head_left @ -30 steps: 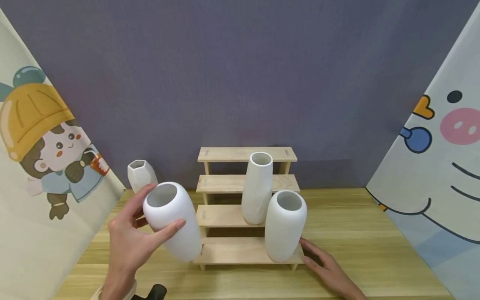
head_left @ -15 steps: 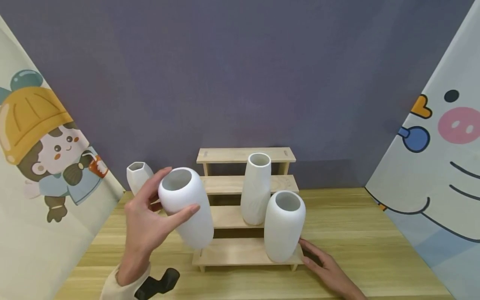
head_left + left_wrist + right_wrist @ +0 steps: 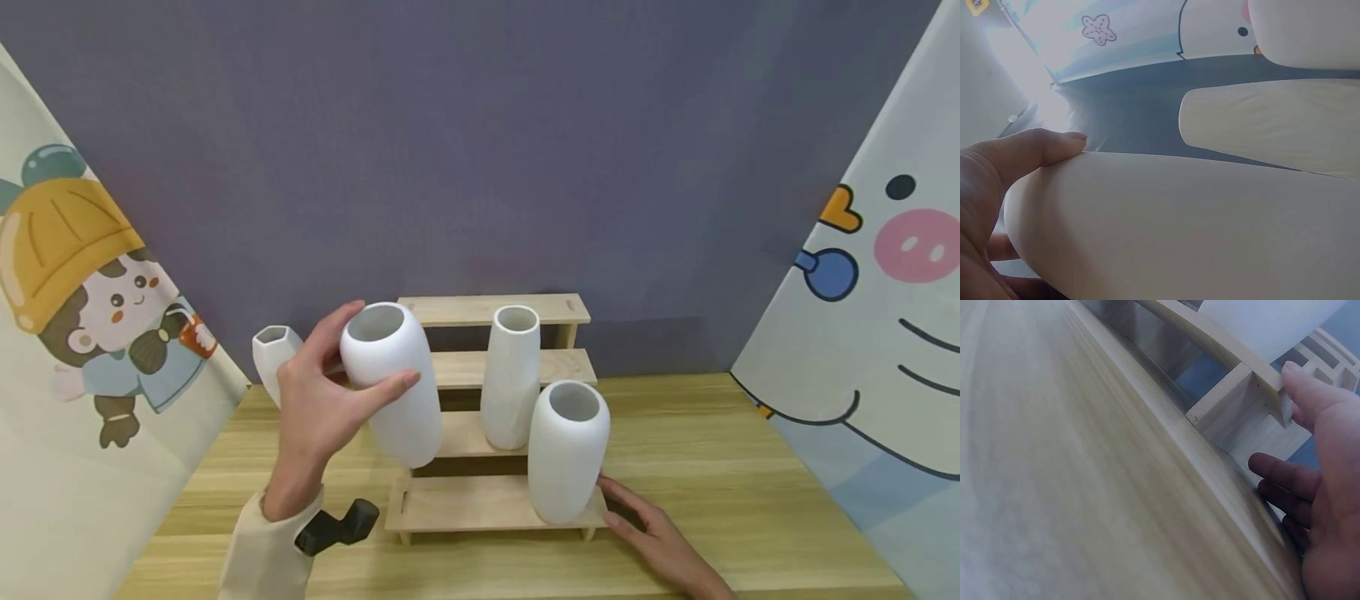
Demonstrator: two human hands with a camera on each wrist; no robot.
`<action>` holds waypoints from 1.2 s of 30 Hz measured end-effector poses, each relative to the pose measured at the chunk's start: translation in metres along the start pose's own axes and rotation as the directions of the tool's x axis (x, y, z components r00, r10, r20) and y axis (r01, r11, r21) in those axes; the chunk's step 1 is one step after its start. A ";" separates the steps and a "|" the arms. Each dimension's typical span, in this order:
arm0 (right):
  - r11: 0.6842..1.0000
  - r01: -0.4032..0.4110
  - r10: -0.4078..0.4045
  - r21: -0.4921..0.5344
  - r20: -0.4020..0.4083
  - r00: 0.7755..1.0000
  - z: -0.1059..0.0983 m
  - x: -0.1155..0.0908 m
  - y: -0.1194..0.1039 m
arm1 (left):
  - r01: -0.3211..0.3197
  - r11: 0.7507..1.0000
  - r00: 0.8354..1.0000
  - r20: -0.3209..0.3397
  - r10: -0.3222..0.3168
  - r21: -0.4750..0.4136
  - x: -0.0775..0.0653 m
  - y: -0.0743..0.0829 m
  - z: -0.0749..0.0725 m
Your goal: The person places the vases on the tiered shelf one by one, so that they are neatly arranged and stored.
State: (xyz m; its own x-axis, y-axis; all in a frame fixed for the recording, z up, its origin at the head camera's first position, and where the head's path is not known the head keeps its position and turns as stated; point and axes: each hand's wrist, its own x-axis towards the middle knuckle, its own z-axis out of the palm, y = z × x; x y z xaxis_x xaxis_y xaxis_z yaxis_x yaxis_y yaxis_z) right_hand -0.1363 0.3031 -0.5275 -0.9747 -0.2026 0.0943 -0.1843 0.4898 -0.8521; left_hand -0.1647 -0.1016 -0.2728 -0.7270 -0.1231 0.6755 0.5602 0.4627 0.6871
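My left hand (image 3: 318, 400) grips a white rounded vase (image 3: 401, 400) around its upper part, thumb in front and fingers behind. Tilted a little, this vase overlaps the left side of a four-step wooden stand (image 3: 465, 504) in the head view. On the stand's lowest step, at the right, stands a similar rounded vase (image 3: 566, 458). A taller, tapered white vase (image 3: 510, 383) occupies the second step. My right hand (image 3: 663, 542) touches the right end of the lowest step; in the right wrist view its thumb (image 3: 1310, 387) lies at the step's corner, with the other fingers loosely bent.
An angular white vase (image 3: 272, 358) stands at the back left, partly behind my left hand. The stand sits on a wood-grain table (image 3: 697, 450) before a dark grey back panel (image 3: 480, 150). Printed side panels (image 3: 832, 358) border the table left and right.
My left hand has carried the held vase up, away from me and to the right, from beside the stand to over its left side. My right hand stays at the step's end.
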 end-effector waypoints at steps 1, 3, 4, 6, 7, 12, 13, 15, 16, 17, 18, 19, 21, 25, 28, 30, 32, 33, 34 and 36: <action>1.000 -0.001 0.001 0.002 0.000 1.000 0.000 0.000 0.000 | 0.006 1.000 1.000 0.004 -0.006 0.001 0.002 0.001 0.001; 1.000 -0.002 0.002 0.006 0.002 1.000 0.000 0.000 0.000 | 0.011 1.000 1.000 0.009 -0.011 -0.003 0.007 0.003 0.004; 1.000 0.000 0.000 0.006 0.001 1.000 0.000 -0.001 0.000 | 0.015 1.000 1.000 0.012 -0.015 -0.008 0.009 0.003 0.005; 1.000 0.003 -0.003 0.005 0.001 1.000 0.000 -0.001 0.001 | 0.027 1.000 0.999 0.022 -0.027 -0.011 0.014 0.004 0.007; 1.000 0.011 -0.011 0.004 0.000 1.000 0.000 -0.001 0.001 | 0.031 0.999 0.999 0.026 -0.031 -0.008 0.016 0.004 0.008; 0.998 0.056 -0.056 -0.010 -0.011 0.998 0.001 -0.001 0.002 | 0.035 0.999 0.999 0.034 -0.036 0.010 0.024 0.005 0.012; 0.998 0.063 -0.064 -0.014 -0.012 0.998 0.001 -0.002 0.002 | 0.031 0.999 0.999 0.033 -0.032 0.014 0.026 0.006 0.013; 0.997 0.072 -0.072 -0.020 -0.016 0.997 0.002 -0.002 0.002 | 0.024 0.999 0.999 0.028 -0.025 0.024 0.030 0.007 0.014; 0.997 0.072 -0.073 -0.022 -0.016 0.997 0.001 -0.003 0.002 | 0.021 0.999 0.999 0.027 -0.022 0.028 0.032 0.008 0.014; 0.997 0.072 -0.072 -0.023 -0.016 0.997 0.001 -0.003 0.001 | 0.021 0.999 0.999 0.028 -0.021 0.031 0.034 0.009 0.015; 0.997 0.070 -0.070 -0.021 -0.018 0.997 0.001 -0.003 0.001 | 0.021 0.999 0.999 0.027 -0.022 0.034 0.036 0.010 0.016; 0.997 0.069 -0.069 -0.023 -0.019 0.997 0.001 -0.003 0.001 | 0.024 0.999 0.999 0.027 -0.025 0.035 0.038 0.011 0.017; 0.997 0.068 -0.069 -0.025 -0.020 0.997 0.001 -0.004 0.000 | 0.033 0.999 0.999 0.029 -0.033 0.030 0.042 0.012 0.019; 0.997 0.069 -0.070 -0.018 -0.016 0.997 0.000 -0.003 0.000 | 0.039 0.999 0.999 0.029 -0.040 0.020 0.050 0.014 0.025; 0.998 0.061 -0.061 -0.005 -0.005 0.998 0.000 -0.003 0.000 | 0.034 0.999 0.999 0.028 -0.034 0.017 0.054 0.013 0.031; 0.999 0.049 -0.049 0.003 0.001 0.999 0.000 -0.003 0.000 | 0.028 0.999 0.999 0.025 -0.028 0.016 0.056 0.011 0.035; 0.999 0.040 -0.040 0.008 0.006 0.999 0.000 -0.003 0.001 | 0.022 1.000 1.000 0.019 -0.023 0.017 0.059 0.009 0.039; 0.999 0.038 -0.038 0.008 0.009 0.999 0.000 -0.003 0.001 | 0.018 1.000 1.000 0.018 -0.018 0.019 0.060 0.008 0.041; 0.999 0.036 -0.036 0.010 0.011 0.999 0.000 -0.002 0.001 | 0.016 1.000 1.000 0.017 -0.016 0.020 0.060 0.007 0.043; 0.999 0.035 -0.035 0.015 0.014 0.999 0.000 -0.002 0.001 | 0.018 1.000 1.000 0.017 -0.018 0.021 0.062 0.006 0.047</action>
State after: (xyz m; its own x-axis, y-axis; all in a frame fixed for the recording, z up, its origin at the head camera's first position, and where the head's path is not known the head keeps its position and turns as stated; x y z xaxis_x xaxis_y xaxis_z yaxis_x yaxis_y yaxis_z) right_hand -0.1345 0.3038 -0.5285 -0.9657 -0.2314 0.1175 -0.2167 0.4700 -0.8557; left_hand -0.2253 -0.0657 -0.2394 -0.7436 -0.1167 0.6584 0.5386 0.4789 0.6932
